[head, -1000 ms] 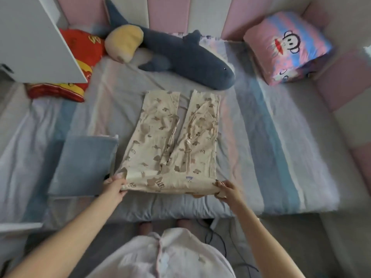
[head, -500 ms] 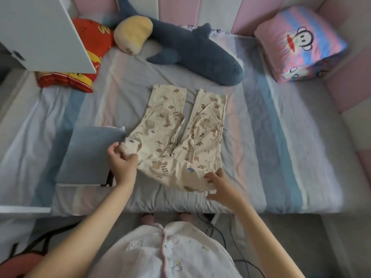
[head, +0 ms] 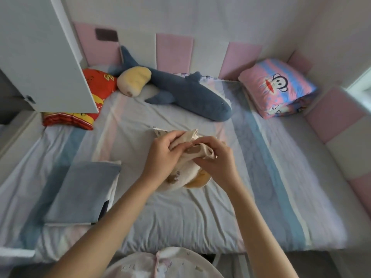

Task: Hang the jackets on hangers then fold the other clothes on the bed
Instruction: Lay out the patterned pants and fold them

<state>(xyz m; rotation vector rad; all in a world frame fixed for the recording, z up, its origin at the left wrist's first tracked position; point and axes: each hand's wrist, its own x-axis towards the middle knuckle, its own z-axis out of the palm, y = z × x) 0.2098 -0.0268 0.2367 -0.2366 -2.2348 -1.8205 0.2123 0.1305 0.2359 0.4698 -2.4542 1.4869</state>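
Gathered up from lying flat half a second ago, the cream cotton trousers printed with small brown animals (head: 181, 176) are now a rumpled bundle between both hands, and the legs are no longer spread out.

In the head view, the left hand (head: 166, 155) grips the upper folds, fingers curled into the cloth. The right hand (head: 216, 163) pinches an edge just beside it. A yellow-orange patch shows at the bundle's lower right. The bundle sits over the middle of the pastel-striped bed (head: 180, 213), its underside touching or just above the sheet. A folded blue-grey garment (head: 80, 193) lies to the left near the bed's front edge. Further back lie a long dark-blue plush shark (head: 188, 95) and a pink monkey-print pillow (head: 277, 87).
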